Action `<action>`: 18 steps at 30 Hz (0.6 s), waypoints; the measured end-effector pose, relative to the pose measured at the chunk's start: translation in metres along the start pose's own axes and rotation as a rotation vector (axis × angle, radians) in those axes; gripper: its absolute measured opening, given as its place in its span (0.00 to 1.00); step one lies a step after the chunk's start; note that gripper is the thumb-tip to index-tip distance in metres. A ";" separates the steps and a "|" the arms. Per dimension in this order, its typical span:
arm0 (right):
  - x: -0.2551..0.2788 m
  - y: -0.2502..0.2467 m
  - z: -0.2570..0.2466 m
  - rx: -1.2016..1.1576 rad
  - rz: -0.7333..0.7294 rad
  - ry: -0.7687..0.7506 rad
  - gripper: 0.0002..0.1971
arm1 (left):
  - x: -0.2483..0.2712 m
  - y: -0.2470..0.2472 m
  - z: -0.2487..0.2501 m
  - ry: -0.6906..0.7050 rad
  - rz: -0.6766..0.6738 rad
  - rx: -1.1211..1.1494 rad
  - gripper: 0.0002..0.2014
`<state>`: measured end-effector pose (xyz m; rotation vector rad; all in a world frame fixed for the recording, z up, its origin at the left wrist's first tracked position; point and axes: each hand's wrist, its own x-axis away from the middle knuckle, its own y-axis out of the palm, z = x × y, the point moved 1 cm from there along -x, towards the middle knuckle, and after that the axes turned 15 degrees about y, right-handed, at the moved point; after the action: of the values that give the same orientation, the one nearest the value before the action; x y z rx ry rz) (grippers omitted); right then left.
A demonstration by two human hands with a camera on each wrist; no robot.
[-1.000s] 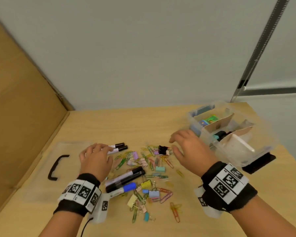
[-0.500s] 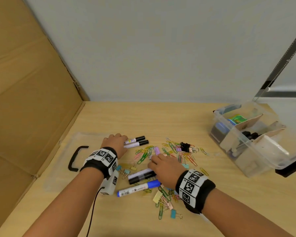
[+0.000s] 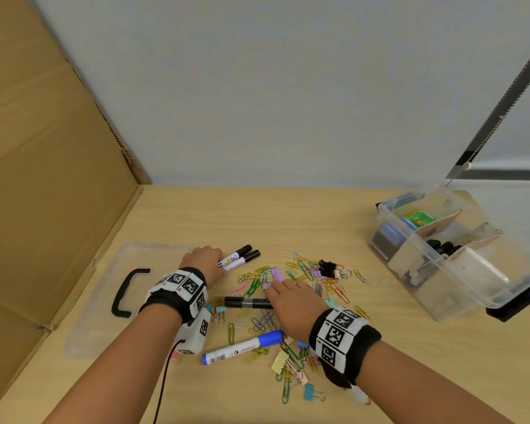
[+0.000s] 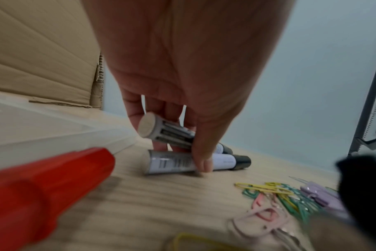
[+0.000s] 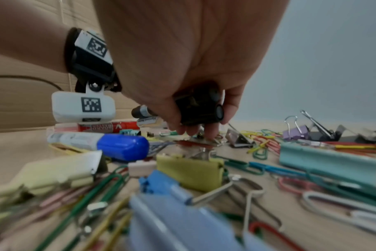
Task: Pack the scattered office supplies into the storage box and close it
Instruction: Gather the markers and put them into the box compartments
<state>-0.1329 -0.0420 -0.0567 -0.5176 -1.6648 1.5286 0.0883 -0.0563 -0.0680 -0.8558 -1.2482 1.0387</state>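
My left hand curls its fingers round a small white marker with a black cap, whose tail is raised. Its thumb presses on a second such marker lying on the table; both show beside the hand. My right hand grips two black markers low over the table, and their ends show between its fingers. A blue-capped white marker lies in front of it. The clear storage box stands open at the right.
Coloured paper clips and binder clips litter the table's middle and front. The clear lid with a black handle lies flat at the left, beside a cardboard wall. A red marker lies under my left wrist.
My right hand has come back from near the box to the middle of the pile and closed round the black markers. My left hand has stayed on the small white markers.
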 end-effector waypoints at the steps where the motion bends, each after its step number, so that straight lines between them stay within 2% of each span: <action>1: 0.002 -0.001 0.001 -0.009 0.008 0.003 0.26 | 0.001 0.000 0.001 -0.005 0.002 0.002 0.15; 4: 0.010 -0.006 0.008 -0.047 0.061 0.043 0.26 | 0.008 -0.001 0.004 -0.013 0.075 0.073 0.14; 10: 0.034 -0.029 0.054 -0.235 0.225 0.157 0.20 | 0.028 -0.015 0.020 0.051 0.362 0.277 0.12; 14: 0.054 -0.066 0.108 -0.286 0.320 0.157 0.15 | 0.028 -0.019 0.048 0.100 0.388 0.392 0.09; 18: 0.082 -0.101 0.179 -0.328 0.334 0.302 0.08 | 0.021 -0.019 0.080 0.135 0.401 0.446 0.06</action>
<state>-0.2988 -0.1122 0.0717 -1.1917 -1.6512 1.3206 0.0121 -0.0457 -0.0320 -0.8230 -0.6991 1.4846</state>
